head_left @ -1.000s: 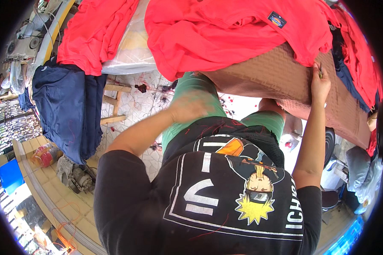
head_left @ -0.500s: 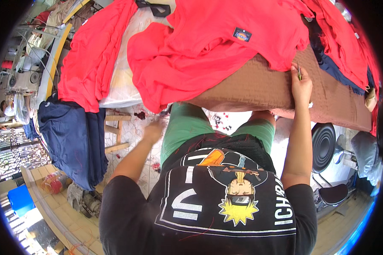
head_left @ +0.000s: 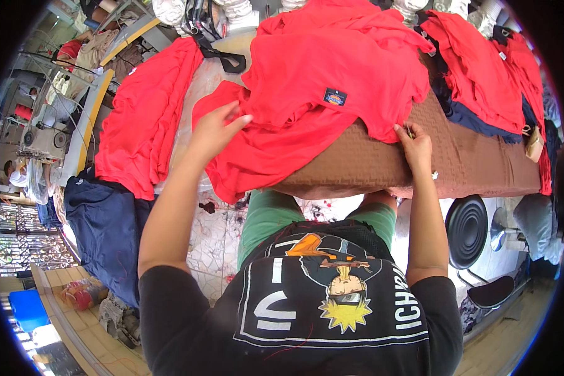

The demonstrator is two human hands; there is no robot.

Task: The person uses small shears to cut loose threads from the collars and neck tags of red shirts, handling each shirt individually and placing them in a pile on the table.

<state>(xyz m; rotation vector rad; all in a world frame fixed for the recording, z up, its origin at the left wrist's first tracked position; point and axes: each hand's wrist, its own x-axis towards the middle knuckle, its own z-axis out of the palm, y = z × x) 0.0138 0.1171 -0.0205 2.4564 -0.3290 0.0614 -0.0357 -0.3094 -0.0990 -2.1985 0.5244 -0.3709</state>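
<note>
A red shirt (head_left: 357, 81) with a small dark label lies spread over the brown cloth-covered table (head_left: 344, 163). Over its left part is my left hand (head_left: 214, 133), its fingers apart and nothing visible in them; whether it touches the fabric I cannot tell. At the shirt's lower right corner my right hand (head_left: 415, 147) is closed, thumb and fingertips at the hem. It keeps hold of a small slim tool (head_left: 410, 133), metal with a yellow-green part, that looks like thread snips. Most of the tool is hidden by the fingers.
More red garments (head_left: 147, 116) hang at the left above dark blue ones (head_left: 103, 225). A red and navy pile (head_left: 476, 75) lies at the right. A black strap (head_left: 225, 57) rests at the back. Below the table's right side stands a round black stool (head_left: 467, 222).
My left hand has risen from beside my lap to above the shirt. The right hand has moved left along the shirt's edge, tool still in it. The view has tilted to show more behind.
</note>
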